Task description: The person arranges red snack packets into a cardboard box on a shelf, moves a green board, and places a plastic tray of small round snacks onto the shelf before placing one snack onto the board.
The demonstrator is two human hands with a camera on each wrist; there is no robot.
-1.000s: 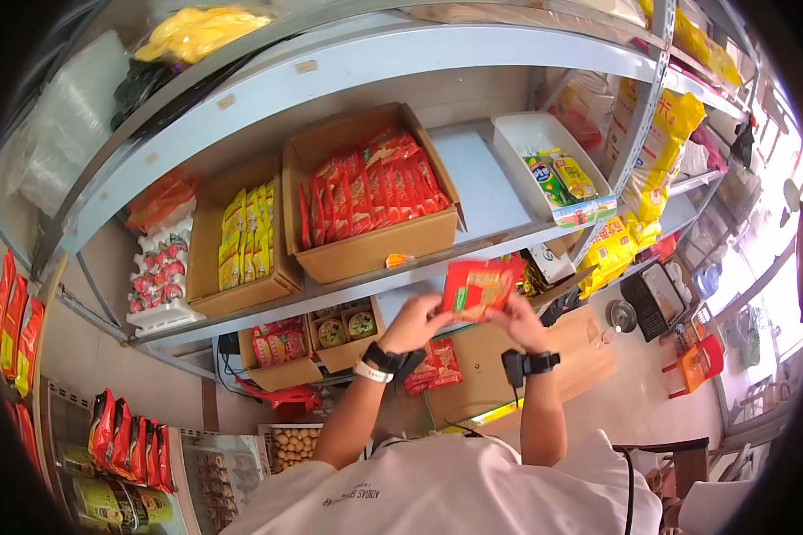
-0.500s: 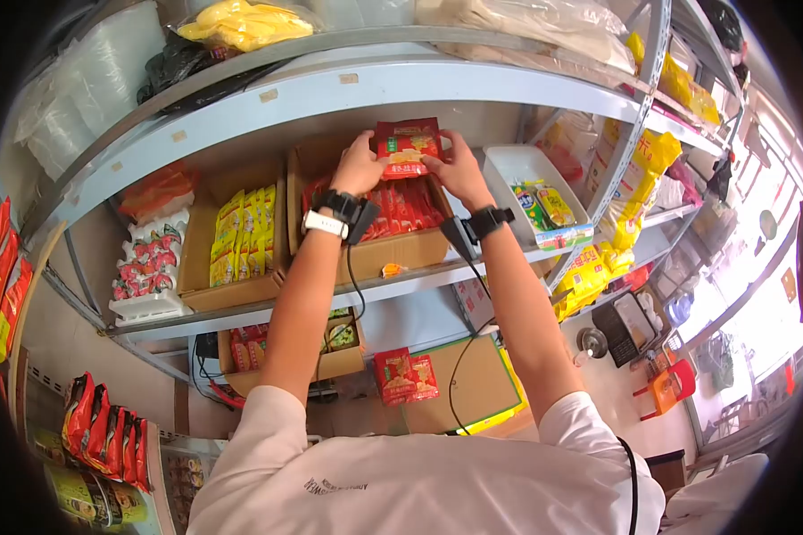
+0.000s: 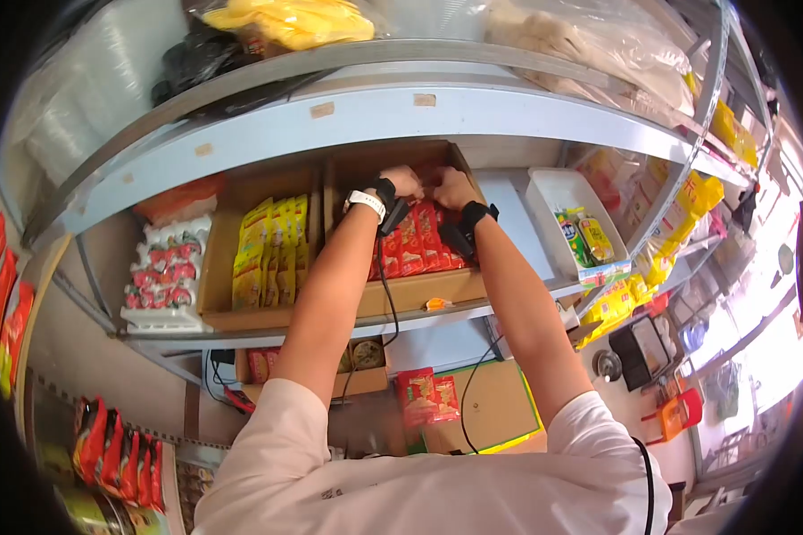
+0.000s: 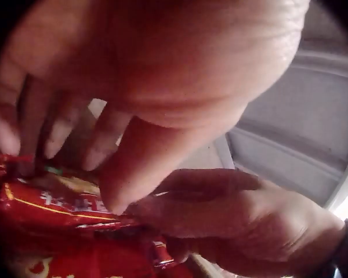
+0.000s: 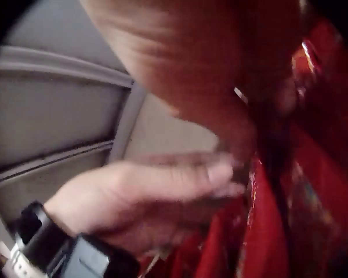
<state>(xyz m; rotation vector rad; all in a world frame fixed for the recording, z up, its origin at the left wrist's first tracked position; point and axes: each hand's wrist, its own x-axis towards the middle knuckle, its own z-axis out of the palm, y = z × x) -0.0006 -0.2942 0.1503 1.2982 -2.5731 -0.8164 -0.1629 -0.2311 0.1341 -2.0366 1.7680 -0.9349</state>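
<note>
A cardboard box (image 3: 393, 292) on the middle shelf holds a row of upright red snack packets (image 3: 417, 245). Both hands reach into its back part. My left hand (image 3: 404, 183) holds a red packet (image 4: 58, 202), thumb on the near face and fingers over the far side. Beside it, my right hand (image 3: 456, 190) grips the same packet's other end, its fingertips partly hidden behind the foil in the right wrist view. Other red packets (image 5: 267, 226) stand close under the hands.
Left of the box are a carton of yellow packets (image 3: 272, 254) and a white tray of red-wrapped items (image 3: 165, 276). To the right stands a white bin (image 3: 569, 192). The upper shelf beam (image 3: 375, 116) crosses above the hands. Two red packets (image 3: 426, 397) lie on cardboard below.
Both hands have carried a red packet from in front of the body up to the shelf box, then lowered it into the box's back. The head view has shifted slightly.
</note>
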